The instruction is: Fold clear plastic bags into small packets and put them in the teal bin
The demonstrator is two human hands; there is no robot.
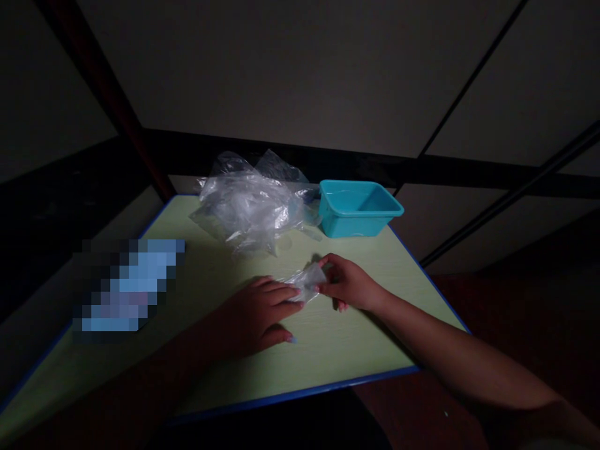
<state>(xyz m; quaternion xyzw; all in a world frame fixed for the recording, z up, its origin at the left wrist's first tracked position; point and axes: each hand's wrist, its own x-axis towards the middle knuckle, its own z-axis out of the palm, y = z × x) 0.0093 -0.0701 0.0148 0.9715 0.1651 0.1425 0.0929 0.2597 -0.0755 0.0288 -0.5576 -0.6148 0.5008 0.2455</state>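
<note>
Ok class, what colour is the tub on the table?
The tub is turquoise, seen best in the head view.

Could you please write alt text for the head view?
A person's left hand touches a small plastic piece on a table while the right hand holds its edge. Behind are a clear plastic heap and turquoise bin.
</note>
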